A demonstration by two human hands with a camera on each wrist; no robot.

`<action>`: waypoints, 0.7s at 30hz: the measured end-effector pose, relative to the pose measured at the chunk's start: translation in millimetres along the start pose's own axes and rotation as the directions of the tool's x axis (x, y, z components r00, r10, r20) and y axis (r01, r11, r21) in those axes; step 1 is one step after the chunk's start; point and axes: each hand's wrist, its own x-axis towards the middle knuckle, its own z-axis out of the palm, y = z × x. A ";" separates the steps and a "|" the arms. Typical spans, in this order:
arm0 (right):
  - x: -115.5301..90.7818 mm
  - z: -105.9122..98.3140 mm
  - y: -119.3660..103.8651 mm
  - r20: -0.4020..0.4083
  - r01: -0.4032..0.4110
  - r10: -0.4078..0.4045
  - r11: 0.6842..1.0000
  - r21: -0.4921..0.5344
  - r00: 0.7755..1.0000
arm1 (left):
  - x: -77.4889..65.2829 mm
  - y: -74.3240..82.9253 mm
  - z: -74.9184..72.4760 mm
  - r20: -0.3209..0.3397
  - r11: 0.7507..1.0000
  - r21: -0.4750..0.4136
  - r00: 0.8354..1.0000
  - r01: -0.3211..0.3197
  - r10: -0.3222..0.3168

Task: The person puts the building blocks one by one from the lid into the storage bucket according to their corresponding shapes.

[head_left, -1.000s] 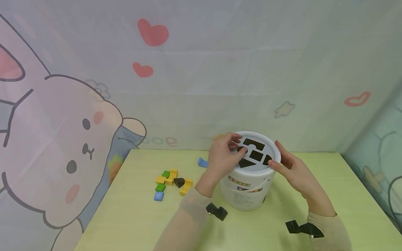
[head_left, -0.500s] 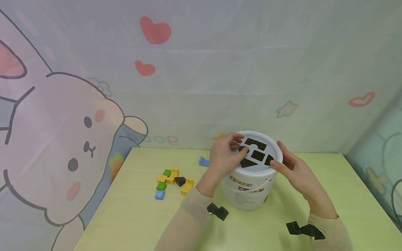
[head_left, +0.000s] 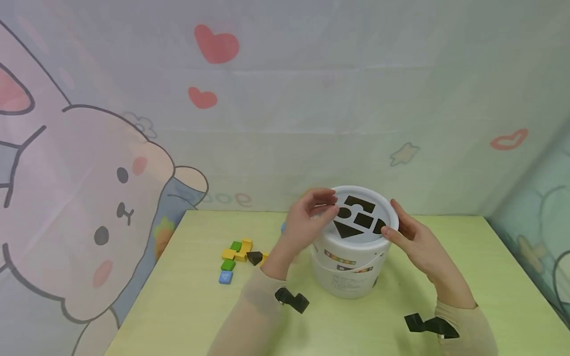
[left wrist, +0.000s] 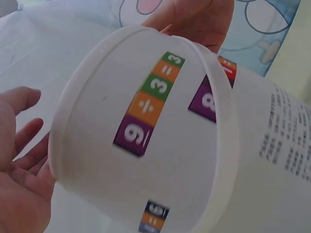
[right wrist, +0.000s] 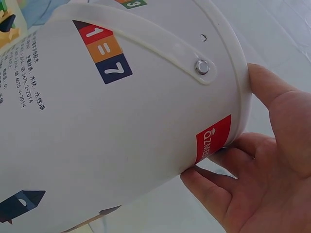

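Observation:
A white bucket (head_left: pixel 345 277) stands on the table, topped by a white lid (head_left: pixel 366 237) with dark shaped cut-outs, among them a square, a triangle and a circle. My right hand (head_left: pixel 414 242) holds the bucket at its right rim, thumb on the lid's edge and fingers along the side. In the right wrist view, that hand's fingertips touch the bucket wall below the rim. My left hand (head_left: pixel 303 222) is at the lid's left edge with loosely bent fingers and nothing visible in them. The left wrist view shows the left hand (left wrist: pixel 24 194) beside the bucket's rim.
Small blocks lie left of the bucket: a blue block (head_left: pixel 225 277), a green block (head_left: pixel 228 265), a yellow block (head_left: pixel 244 247) and a dark block (head_left: pixel 254 257). My left arm partly hides others. A printed cloth backdrop (head_left: pixel 311 123) rises behind the table (head_left: pixel 178 306).
My left hand has drawn back leftward from over the lid, baring more of the triangular cut-out and covering more of the blue piece behind it. The right hand has kept its hold.

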 end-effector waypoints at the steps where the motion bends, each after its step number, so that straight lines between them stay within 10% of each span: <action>1: -0.4 -0.2 -0.3 -0.002 -0.003 0.003 1.000 -0.003 1.000 | -1.8 -1.1 -3.9 0.011 0.999 -0.032 1.000 -0.003 0.003; 13: -1.1 -0.9 -0.3 -0.005 -0.005 0.005 1.000 -0.011 1.000 | -32.4 -18.8 -50.2 -0.053 0.997 0.042 0.996 -0.065 0.067; 21: -1.1 -0.8 -1.9 0.000 -0.007 0.007 1.000 -0.014 1.000 | -59.0 -47.7 -81.0 -0.041 0.976 0.167 0.990 0.140 -0.135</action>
